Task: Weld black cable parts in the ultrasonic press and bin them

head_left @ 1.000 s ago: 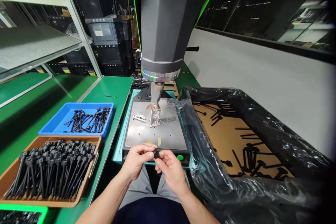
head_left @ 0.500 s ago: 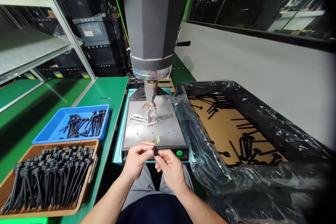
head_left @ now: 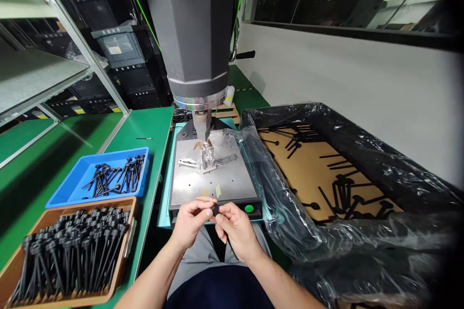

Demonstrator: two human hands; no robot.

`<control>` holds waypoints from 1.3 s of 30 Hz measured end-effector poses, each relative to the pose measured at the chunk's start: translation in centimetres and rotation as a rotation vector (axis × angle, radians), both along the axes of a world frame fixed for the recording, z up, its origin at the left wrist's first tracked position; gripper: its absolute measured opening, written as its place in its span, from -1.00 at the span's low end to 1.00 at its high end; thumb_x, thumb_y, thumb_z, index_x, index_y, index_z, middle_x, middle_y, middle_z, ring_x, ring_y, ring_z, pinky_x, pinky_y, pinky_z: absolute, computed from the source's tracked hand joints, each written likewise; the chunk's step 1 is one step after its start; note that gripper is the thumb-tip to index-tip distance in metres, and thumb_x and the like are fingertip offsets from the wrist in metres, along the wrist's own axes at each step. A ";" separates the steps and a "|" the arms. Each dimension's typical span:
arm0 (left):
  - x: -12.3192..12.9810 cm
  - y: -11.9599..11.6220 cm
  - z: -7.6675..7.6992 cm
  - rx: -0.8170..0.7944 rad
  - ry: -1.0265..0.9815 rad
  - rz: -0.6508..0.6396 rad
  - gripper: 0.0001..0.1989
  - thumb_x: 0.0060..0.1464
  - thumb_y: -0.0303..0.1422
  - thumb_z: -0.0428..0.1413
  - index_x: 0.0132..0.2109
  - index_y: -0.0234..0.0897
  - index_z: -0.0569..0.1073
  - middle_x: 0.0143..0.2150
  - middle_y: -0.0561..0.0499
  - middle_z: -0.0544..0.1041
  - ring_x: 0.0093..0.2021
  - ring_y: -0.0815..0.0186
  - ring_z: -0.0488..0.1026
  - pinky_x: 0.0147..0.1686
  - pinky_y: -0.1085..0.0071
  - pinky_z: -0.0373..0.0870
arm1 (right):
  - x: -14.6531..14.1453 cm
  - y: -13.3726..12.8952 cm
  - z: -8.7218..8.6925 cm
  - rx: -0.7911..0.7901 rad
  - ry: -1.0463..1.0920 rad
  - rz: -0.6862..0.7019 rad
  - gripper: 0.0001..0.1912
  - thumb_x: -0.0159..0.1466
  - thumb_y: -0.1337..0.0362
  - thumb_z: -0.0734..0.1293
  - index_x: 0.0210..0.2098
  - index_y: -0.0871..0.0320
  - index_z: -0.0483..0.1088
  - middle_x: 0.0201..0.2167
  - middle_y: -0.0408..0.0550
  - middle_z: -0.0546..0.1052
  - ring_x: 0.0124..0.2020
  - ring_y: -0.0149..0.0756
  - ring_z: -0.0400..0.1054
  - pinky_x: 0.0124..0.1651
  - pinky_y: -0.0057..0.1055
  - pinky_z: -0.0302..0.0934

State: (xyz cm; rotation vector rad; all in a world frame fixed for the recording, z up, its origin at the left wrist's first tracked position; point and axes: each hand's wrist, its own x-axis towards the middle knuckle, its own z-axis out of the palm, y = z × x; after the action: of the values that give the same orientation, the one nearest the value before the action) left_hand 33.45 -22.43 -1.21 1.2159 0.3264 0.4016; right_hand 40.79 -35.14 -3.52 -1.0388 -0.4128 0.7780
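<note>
My left hand [head_left: 194, 219] and my right hand [head_left: 237, 229] meet in front of the machine's base. Between their fingertips they pinch the head of a black cable tie [head_left: 215, 209]. Both hands are closed, and part of the tie is hidden by the fingers; a thin dark strip shows beneath my right hand. Just beyond my hands lies a metal base plate [head_left: 195, 188], with a small fixture [head_left: 207, 157] under the pointed tool [head_left: 201, 125] of the press-like machine [head_left: 188, 34].
To the left, a brown tray [head_left: 135, 207] holds many black ties with thick heads, and a blue tray [head_left: 72, 174] behind it holds more. At right stands a plastic-lined box [head_left: 304, 154] with scattered ties on cardboard. A green button [head_left: 249, 208] sits on the base front.
The camera view has shifted slightly, so the machine appears further left. Both hands stay together at the tie's head, with the fingers slightly repositioned around it.
</note>
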 end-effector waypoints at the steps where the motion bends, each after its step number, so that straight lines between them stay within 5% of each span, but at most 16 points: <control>1: 0.0 0.0 -0.1 0.063 0.002 0.002 -0.80 -0.10 -0.34 0.34 -0.24 -0.20 0.62 -0.09 -0.12 0.56 -0.11 0.13 0.48 -0.22 0.26 0.45 | 0.1 0.0 -0.1 0.008 0.016 -0.004 -0.73 0.24 0.09 0.40 -0.31 0.13 0.30 -0.63 -0.26 0.40 -0.71 -0.52 0.15 -0.67 -0.57 0.02; 8: 0.6 -0.3 -0.8 0.259 0.075 0.045 -0.81 -0.03 -0.29 0.30 -0.22 -0.22 0.62 -0.06 -0.16 0.55 -0.02 0.08 0.47 0.04 0.16 0.35 | 0.8 0.1 -0.1 0.048 0.118 0.094 -0.62 0.23 0.06 0.40 -0.06 0.13 0.36 -0.41 -0.13 0.44 -0.51 -0.40 0.31 -0.54 -0.49 0.19; 13: 1.6 -0.7 -2.4 0.212 0.083 0.039 -0.79 -0.02 -0.30 0.29 -0.18 -0.22 0.63 0.06 -0.19 0.48 0.17 0.02 0.34 0.17 0.16 0.25 | 2.2 0.8 -0.9 0.014 0.196 0.109 -0.62 0.20 0.01 0.42 -0.16 0.17 0.44 -0.48 -0.17 0.38 -0.63 -0.54 0.13 -0.64 -0.58 -0.08; 17: 2.8 1.1 -4.3 -0.124 0.064 0.086 -0.70 -0.03 -0.30 0.30 -0.11 -0.24 0.57 0.17 -0.19 0.42 0.19 0.01 0.34 0.16 0.12 0.25 | 4.7 1.8 -1.9 -0.005 0.215 -0.068 -0.60 0.14 0.02 0.47 -0.16 0.15 0.45 -0.33 -0.07 0.51 -0.57 -0.51 0.23 -0.61 -0.59 0.01; 22: 4.8 4.9 -5.9 -0.721 -0.103 0.001 -0.73 0.02 -0.24 0.25 -0.14 -0.26 0.52 0.10 -0.22 0.48 0.17 0.03 0.38 0.13 0.12 0.31 | 9.4 3.7 -2.4 0.060 0.310 -0.147 -0.54 0.03 0.00 0.53 -0.18 0.10 0.46 -0.05 0.04 0.52 -0.16 -0.18 0.46 -0.41 -0.47 0.28; 27: 6.9 6.6 -6.3 -0.942 -0.214 0.090 -0.83 0.05 -0.28 0.22 -0.24 -0.28 0.52 0.05 -0.24 0.49 0.18 -0.01 0.38 0.03 0.14 0.43 | 13.4 5.8 -2.8 0.167 0.379 -0.163 -0.56 0.03 -0.07 0.51 -0.22 0.05 0.46 -0.10 0.02 0.53 0.03 -0.03 0.41 -0.31 -0.36 0.35; 34: 8.2 8.4 -5.8 -0.916 -0.235 0.414 -0.93 0.11 -0.51 0.13 -0.26 -0.32 0.52 -0.22 -0.10 0.56 -0.10 0.18 0.56 -0.17 0.29 0.54 | 17.6 5.8 -2.7 0.176 0.288 -0.405 -0.50 -0.09 -0.07 0.55 -0.27 0.04 0.45 -0.08 -0.10 0.50 -0.07 -0.17 0.45 -0.50 -0.57 0.23; 39: 8.0 9.8 -4.7 -0.645 -0.231 0.462 -0.84 0.01 -0.60 0.19 -0.22 -0.37 0.53 -0.25 -0.05 0.56 -0.40 0.45 0.50 -0.42 0.61 0.46 | 20.4 4.9 -0.8 0.103 0.187 -0.514 -0.52 -0.11 -0.01 0.57 -0.29 0.10 0.47 -0.13 -0.11 0.50 -0.31 -0.37 0.44 -0.60 -0.62 0.12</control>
State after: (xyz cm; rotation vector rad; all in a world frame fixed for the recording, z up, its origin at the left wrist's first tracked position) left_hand 41.41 -12.66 -5.87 0.4479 0.4916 0.7599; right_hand 61.16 -30.22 -4.36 -0.9116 -0.0171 0.3821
